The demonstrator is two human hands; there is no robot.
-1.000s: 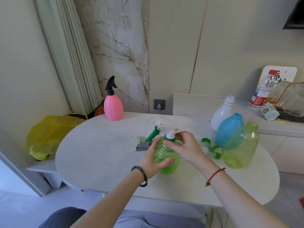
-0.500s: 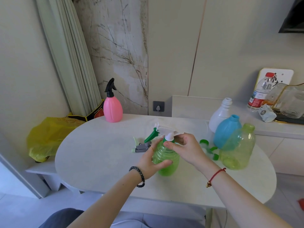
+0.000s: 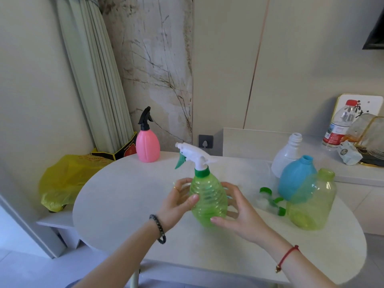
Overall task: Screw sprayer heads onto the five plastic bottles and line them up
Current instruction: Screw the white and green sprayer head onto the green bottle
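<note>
A ribbed green bottle (image 3: 207,200) stands upright between my hands, above the middle of the white table (image 3: 124,204). A white sprayer head (image 3: 193,154) with a green trigger and green collar sits on its neck. My left hand (image 3: 176,202) grips its left side and my right hand (image 3: 236,215) its lower right. A pink bottle (image 3: 148,145) with a black sprayer stands at the far left. Without heads, a white bottle (image 3: 287,154), a blue bottle (image 3: 297,179) and a yellow-green bottle (image 3: 313,204) cluster at the right.
A loose sprayer head with green parts (image 3: 270,201) lies beside the blue bottle. A yellow bag (image 3: 62,179) lies left of the table. A water bottle (image 3: 337,125), a wrapped packet and a glass holder stand on the ledge at the back right.
My right hand left the sprayer collar and dropped to the bottle's lower side. The green bottle now sits higher in view, and the grey-green sprayer head behind it is hidden.
</note>
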